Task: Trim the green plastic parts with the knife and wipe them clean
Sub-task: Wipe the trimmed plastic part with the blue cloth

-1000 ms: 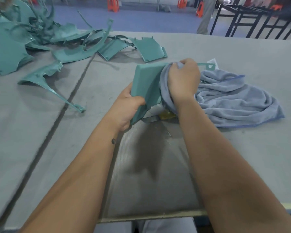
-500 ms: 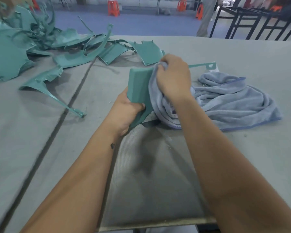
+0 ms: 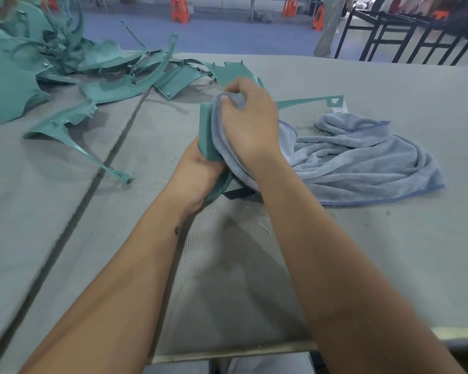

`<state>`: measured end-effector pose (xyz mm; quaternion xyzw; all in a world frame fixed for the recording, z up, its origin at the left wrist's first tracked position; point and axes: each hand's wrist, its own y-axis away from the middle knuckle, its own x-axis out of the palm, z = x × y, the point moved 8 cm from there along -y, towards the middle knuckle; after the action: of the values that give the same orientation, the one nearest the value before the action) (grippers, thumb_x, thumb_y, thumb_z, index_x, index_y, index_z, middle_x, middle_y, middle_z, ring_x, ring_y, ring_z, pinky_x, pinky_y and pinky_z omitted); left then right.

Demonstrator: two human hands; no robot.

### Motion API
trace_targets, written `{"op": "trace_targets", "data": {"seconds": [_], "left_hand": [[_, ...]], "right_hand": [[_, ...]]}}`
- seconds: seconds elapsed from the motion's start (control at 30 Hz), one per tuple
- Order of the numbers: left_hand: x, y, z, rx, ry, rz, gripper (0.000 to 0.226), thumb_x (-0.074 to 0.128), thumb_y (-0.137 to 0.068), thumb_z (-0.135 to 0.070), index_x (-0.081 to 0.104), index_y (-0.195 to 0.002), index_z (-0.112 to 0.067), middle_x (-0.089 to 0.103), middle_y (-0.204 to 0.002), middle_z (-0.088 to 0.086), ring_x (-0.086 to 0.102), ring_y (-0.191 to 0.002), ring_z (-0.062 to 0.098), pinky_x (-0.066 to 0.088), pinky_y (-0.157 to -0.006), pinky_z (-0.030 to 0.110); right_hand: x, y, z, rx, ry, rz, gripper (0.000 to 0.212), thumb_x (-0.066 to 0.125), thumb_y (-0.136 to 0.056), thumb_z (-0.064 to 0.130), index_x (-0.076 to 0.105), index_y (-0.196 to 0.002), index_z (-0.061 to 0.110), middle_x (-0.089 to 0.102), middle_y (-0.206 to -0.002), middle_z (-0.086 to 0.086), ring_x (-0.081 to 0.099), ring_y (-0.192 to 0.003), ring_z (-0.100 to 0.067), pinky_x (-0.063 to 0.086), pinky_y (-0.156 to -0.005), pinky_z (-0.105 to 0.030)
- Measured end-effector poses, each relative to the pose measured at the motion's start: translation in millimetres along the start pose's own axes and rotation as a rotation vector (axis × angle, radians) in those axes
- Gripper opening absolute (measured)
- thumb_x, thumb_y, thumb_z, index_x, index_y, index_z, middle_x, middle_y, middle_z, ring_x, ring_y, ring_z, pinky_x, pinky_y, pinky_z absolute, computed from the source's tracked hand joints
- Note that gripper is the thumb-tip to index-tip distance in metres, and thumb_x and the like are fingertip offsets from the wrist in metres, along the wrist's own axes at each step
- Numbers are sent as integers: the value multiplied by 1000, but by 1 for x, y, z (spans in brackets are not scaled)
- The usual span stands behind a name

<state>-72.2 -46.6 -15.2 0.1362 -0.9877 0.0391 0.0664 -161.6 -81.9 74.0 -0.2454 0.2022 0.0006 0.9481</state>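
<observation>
Hands meet at the middle of the grey felt-covered table (image 3: 362, 252). We grip the lower edge of a flat green plastic panel (image 3: 207, 136) in our left hand (image 3: 197, 174), fingers curled round it, holding it upright above the table. Our right hand (image 3: 250, 125) bunches a fold of the pale blue terry towel (image 3: 362, 160) against the panel's face, fingers curled into the cloth. The panel's thin arm reaches right over the towel. More green plastic pieces (image 3: 73, 74) lie heaped at far left.
</observation>
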Motion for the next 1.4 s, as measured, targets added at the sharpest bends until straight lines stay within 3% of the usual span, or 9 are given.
{"op": "trace_targets", "data": {"seconds": [0.17,0.3,0.57,0.7,1.03,1.1,1.2,1.3,1.4], "left_hand": [[3,7,-7,19,21,54,18,50,-91,11,60,-103,2,59,-85,28,58,-76,33,52,-68,48],[3,9,-9,43,-38,50,15,46,-92,14,54,-104,18,52,-92,48,51,-80,36,45,-70,53],[8,15,-20,179,-39,112,14,54,-82,-17,65,-83,-25,66,-67,-2,63,-61,7,52,-53,23],[9,10,-17,155,45,148,11,63,-76,-35,71,-83,-35,69,-78,-4,67,-76,15,55,-66,33],[-10,3,-8,158,-221,76,31,46,-98,-7,46,-89,-36,58,-84,-19,59,-65,-19,49,-61,9],[-2,4,-10,167,-78,148,19,56,-81,-7,50,-86,-24,65,-71,-19,62,-66,-12,50,-62,11],[4,9,-6,74,185,308,49,45,-59,9,67,-96,-14,73,-85,2,70,-84,19,56,-71,33],[-9,5,-7,-92,657,332,45,47,-69,-5,72,-106,-2,70,-107,17,67,-103,30,53,-96,42],[-26,-2,-3,-70,681,122,33,49,-91,-20,72,-105,-3,73,-105,15,70,-99,28,57,-86,37]], "right_hand": [[4,26,26,-249,-59,-12,8,56,-89,11,63,-88,7,64,-79,-4,56,-78,-21,45,-73,-37],[-1,17,27,-179,-14,-57,11,58,-89,20,59,-84,10,62,-74,-2,55,-74,-20,47,-70,-41],[7,32,23,-264,-93,-56,21,64,-89,15,50,-76,6,51,-71,7,51,-75,-20,46,-68,-40],[13,30,11,-177,-150,-31,21,67,-88,19,48,-77,19,56,-75,9,54,-74,-12,46,-68,-27],[23,44,-5,-253,-164,-4,23,67,-85,9,51,-72,0,59,-72,-8,54,-73,-23,45,-67,-34],[24,42,-11,-194,-194,36,25,68,-85,10,50,-68,4,57,-65,-5,52,-66,-16,42,-63,-24],[22,37,-23,-66,-233,96,35,70,-85,11,45,-63,21,48,-56,8,43,-57,-4,36,-55,-14],[35,41,-30,-60,-65,341,33,70,-84,11,47,-63,20,49,-56,6,47,-57,-3,40,-59,-17],[50,49,-31,-89,145,543,34,71,-84,20,45,-62,25,56,-65,-2,58,-73,-24,47,-69,-35]]}}
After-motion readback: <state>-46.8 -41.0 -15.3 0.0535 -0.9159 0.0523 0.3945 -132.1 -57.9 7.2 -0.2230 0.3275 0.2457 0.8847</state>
